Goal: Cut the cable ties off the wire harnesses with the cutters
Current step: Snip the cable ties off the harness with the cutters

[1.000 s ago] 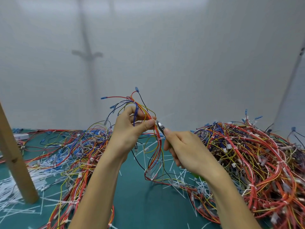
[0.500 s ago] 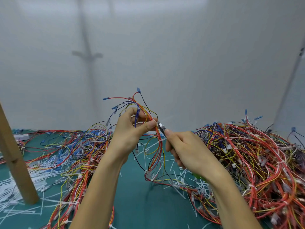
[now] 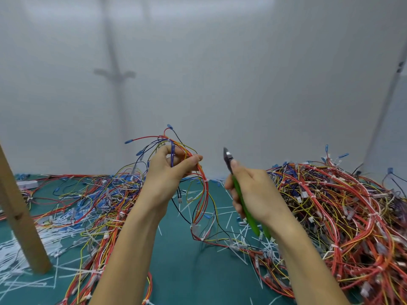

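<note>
Right of the grip, a big heap of tied harnesses point(image 3: 334, 208) waits. The left hand point(image 3: 169, 175) pinches one harness point(image 3: 198, 172) aloft; the right hand point(image 3: 253, 190), wrapped around the cutters point(image 3: 229, 159), has just pulled clear, so that tie looks snipped.

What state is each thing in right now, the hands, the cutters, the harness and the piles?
Left hand: raised, pinching the held harness.
Right hand: closed around the cutters' green handles.
Cutters: held up, tip pointing upward, clear of the wires.
Held harness: lifted at its top, lower end trailing on the green mat; a white tie visible on it.
Right pile: heaped, many white ties on.
Left wires: spread loose.
Cut ties: scattered on mat.
</note>
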